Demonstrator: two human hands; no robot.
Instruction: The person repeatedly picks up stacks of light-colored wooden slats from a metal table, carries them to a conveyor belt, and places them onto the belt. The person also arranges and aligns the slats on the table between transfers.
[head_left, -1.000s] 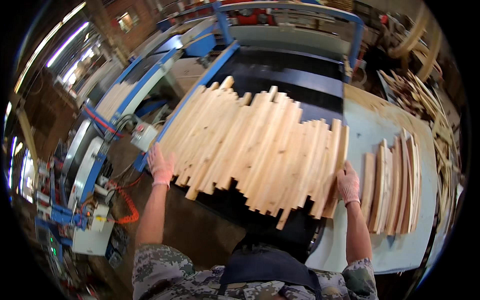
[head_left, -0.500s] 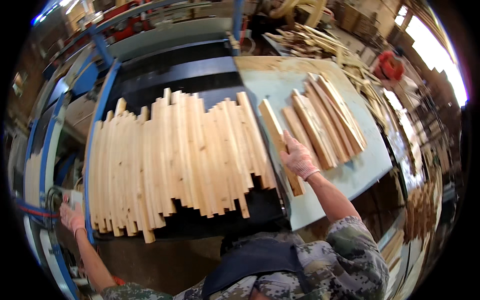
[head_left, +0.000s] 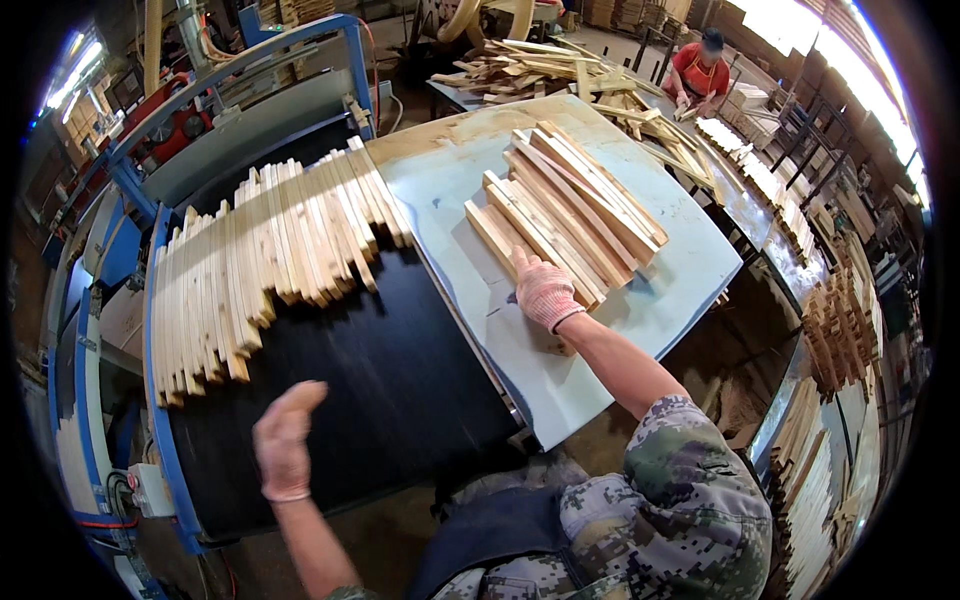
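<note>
My right hand (head_left: 547, 290), in a pinkish knit glove, grips the leftmost wooden strip (head_left: 490, 238) of a small stack on the pale blue-topped table. That strip lies against the other wooden strips (head_left: 580, 210), and its near end shows just under my wrist. My left hand (head_left: 285, 440), also gloved and slightly blurred, is raised over the black conveyor belt (head_left: 390, 390) with nothing in it, its fingers stretched forward. Farther along the belt, a wide row of pale wooden strips (head_left: 270, 240) lies side by side with uneven ends.
A blue metal frame (head_left: 165, 440) edges the belt, with a small control box (head_left: 150, 490) on its left. The pale table (head_left: 640, 325) adjoins the belt's right side. Behind it are heaped loose sticks (head_left: 540, 70). A person in red (head_left: 700, 75) works at the far right.
The row of strips has moved farther away along the belt. My left hand has left the control box and swung over the belt. The right-hand strip now lies against the stack.
</note>
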